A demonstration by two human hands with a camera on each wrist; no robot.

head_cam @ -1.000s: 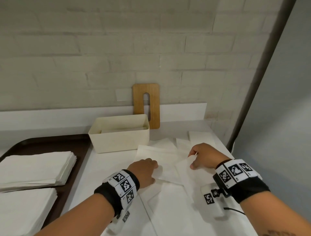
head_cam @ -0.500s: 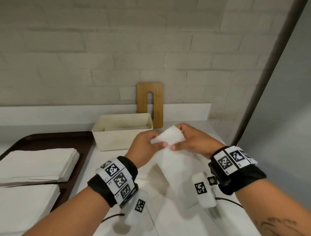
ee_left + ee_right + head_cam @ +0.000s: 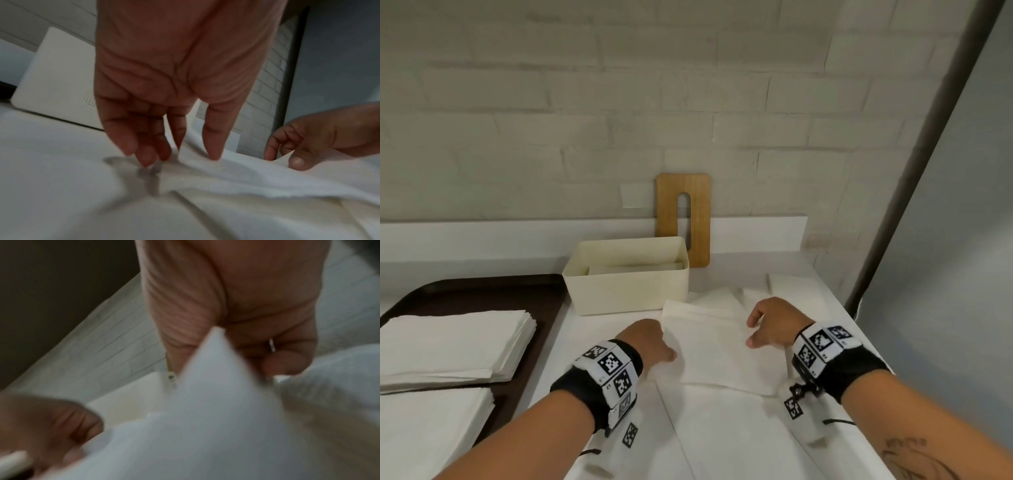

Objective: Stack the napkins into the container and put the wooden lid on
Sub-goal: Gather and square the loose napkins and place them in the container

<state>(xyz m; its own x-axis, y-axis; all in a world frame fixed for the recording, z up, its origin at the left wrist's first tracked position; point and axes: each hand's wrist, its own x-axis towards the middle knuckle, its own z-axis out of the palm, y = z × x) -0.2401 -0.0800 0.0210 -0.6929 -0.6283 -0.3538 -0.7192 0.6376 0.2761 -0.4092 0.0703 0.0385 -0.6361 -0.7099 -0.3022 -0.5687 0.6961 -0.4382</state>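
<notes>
A white napkin (image 3: pixel 714 346) lies flat on the table in front of the cream container (image 3: pixel 626 291). My left hand (image 3: pixel 667 347) pinches its left edge, thumb on top, and that edge is slightly raised in the left wrist view (image 3: pixel 236 168). My right hand (image 3: pixel 751 330) pinches the right edge with curled fingers. In the right wrist view a corner of the napkin (image 3: pixel 205 418) stands up in front of the palm and hides the fingertips. The container holds a low layer of napkins (image 3: pixel 635 269). The wooden lid (image 3: pixel 698 219), with a slot in it, leans upright against the wall behind the container.
More loose napkins (image 3: pixel 787 284) lie beyond and under the hands across the white table (image 3: pixel 599 342). A dark tray (image 3: pixel 482 294) on the left carries two napkin stacks (image 3: pixel 448 342). A grey panel (image 3: pixel 945 274) borders the table's right edge.
Half a second ago both hands held the napkin up in the air near the container. They have come down and toward me, and the napkin now lies spread on the table.
</notes>
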